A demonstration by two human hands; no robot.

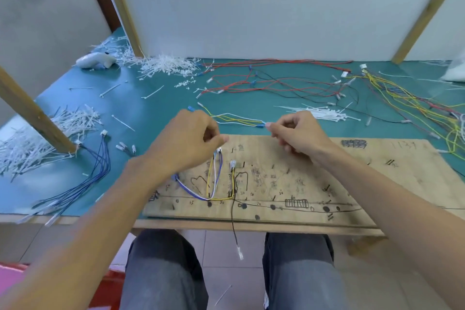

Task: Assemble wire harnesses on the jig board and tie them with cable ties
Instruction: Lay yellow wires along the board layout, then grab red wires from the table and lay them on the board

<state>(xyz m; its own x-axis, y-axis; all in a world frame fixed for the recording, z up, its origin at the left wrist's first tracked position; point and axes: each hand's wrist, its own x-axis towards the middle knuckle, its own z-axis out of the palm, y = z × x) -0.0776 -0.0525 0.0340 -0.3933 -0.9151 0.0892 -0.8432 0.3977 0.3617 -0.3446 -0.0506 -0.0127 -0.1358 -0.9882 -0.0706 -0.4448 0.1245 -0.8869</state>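
Tie pile (37,143) and blue harness (100,166) lying well left of left hand (186,138). Left hand curling closed round one end of wire set (241,121). Routed wires (214,184) sitting on jig board (327,184) just below that hand, black wire (233,229) hanging off the near edge. Wire set stretching between the hands, over the board's far edge. Right hand (299,133) pinching its blue-tipped other end. Ties (324,113) lying just beyond right hand, red wires (276,78) further back, yellow wires (415,103) far right.
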